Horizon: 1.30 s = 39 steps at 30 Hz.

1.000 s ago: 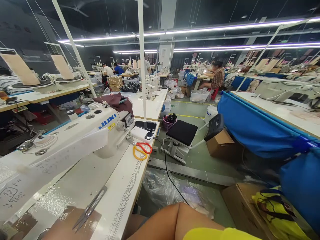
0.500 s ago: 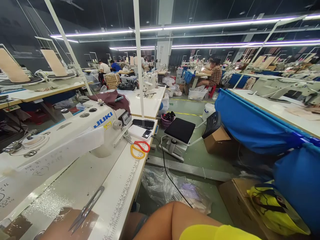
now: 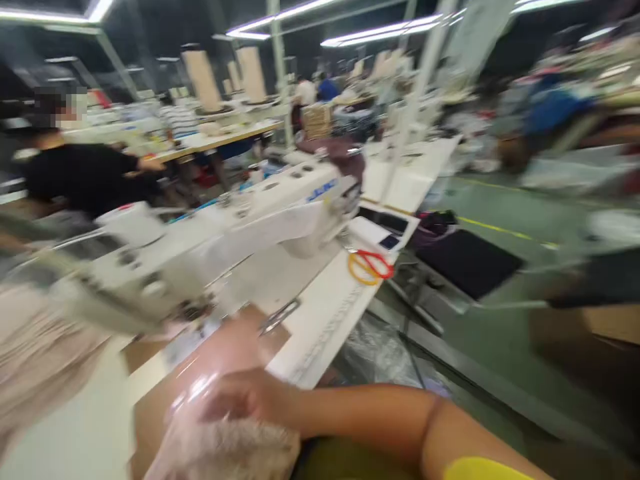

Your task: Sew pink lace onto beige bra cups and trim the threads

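Observation:
My right hand (image 3: pixel 260 400) is at the table's near edge, smeared by motion, its fingers curled at the top of a pinkish-beige fabric piece (image 3: pixel 235 450). The fingertips are partly hidden; they look closed on the cloth. My left hand is out of view. Ahead stands a white JUKI sewing machine (image 3: pixel 280 193), a white sheet hanging along its arm. Metal thread snips (image 3: pixel 280 316) lie on the machine bed beyond my hand. Scissors (image 3: pixel 370 267) with red and orange handles rest farther back on the table. More beige fabric (image 3: pixel 45 360) lies at the left.
A phone (image 3: pixel 390 241) lies on a white box at the table's far end. Dark cloth (image 3: pixel 345 160) is heaped behind the machine. A black-seated stool (image 3: pixel 470 263) stands to the right, above clear plastic (image 3: pixel 375 347) on the floor. A person in black (image 3: pixel 85 177) sits at the left.
The view has swung left, bringing the machine's needle end, beige fabric and a seated person into sight. My right hand has come into view at the fabric.

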{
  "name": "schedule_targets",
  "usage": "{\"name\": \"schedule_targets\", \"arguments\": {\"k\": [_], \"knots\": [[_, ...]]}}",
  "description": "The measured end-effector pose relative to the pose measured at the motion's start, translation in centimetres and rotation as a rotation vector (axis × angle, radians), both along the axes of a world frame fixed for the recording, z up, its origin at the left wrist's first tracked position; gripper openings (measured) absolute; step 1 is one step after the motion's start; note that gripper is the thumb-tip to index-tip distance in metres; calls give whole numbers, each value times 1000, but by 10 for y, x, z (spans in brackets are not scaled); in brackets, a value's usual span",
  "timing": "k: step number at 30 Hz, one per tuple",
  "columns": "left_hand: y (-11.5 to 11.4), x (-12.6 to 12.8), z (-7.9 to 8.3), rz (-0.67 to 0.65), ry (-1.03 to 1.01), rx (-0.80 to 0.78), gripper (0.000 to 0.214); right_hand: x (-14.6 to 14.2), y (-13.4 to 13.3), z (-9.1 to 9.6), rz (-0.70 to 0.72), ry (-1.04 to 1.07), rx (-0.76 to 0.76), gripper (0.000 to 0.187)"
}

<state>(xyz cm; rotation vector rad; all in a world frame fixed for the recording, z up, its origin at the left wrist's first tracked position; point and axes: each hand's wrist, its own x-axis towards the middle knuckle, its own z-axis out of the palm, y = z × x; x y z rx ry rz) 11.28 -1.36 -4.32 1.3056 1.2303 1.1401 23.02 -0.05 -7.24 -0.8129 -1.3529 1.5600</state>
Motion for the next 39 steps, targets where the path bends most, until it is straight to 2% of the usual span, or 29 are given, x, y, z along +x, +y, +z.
{"name": "schedule_targets", "arguments": {"k": [3, 6, 10, 12, 15, 17, 21, 24, 27, 30, 31, 33, 35, 39], "knots": [[-26, -37, 8, 161, 64, -74, 39, 22, -6, 6, 124, -19, -72, 52], [-32, -54, 9, 21, 26, -154, 40, 38, -4, 14, 140, -98, -65, 56], [-30, -61, 5, -149, 47, -114, 33, 32, -6, 28, 184, -260, 54, 42], [-30, -61, 5, -210, 62, -76, 30, 24, -6, 31, 143, -296, 88, 33], [-29, -64, 6, -298, 68, -70, 31, 18, -4, 28, 66, -270, 74, 29], [-29, -68, 4, -260, 65, -79, 33, 17, -4, 26, 40, -231, 55, 29], [-27, -80, -4, -89, 67, -112, 40, 17, -5, 25, 18, -166, 74, 26], [-23, -93, -3, -71, 31, -132, 38, 15, -7, 28, 29, -157, 93, 22], [-15, -103, 9, -111, -15, -30, 29, 11, -7, 31, 66, -160, 94, 20], [-8, -101, 23, -304, 40, -35, 48, 6, -8, 34, 111, -193, 75, 17], [-7, -99, 26, -378, 57, -90, 48, 5, -8, 35, 124, -213, 80, 16], [-5, -92, 26, -469, 57, -215, 33, 2, -7, 36, 140, -267, 113, 14], [-6, -86, 22, -480, 39, -284, 29, 0, -7, 37, 128, -331, 163, 12], [-9, -82, 15, -463, 26, -253, 31, -5, -5, 39, -7, -396, 280, 17]]}}
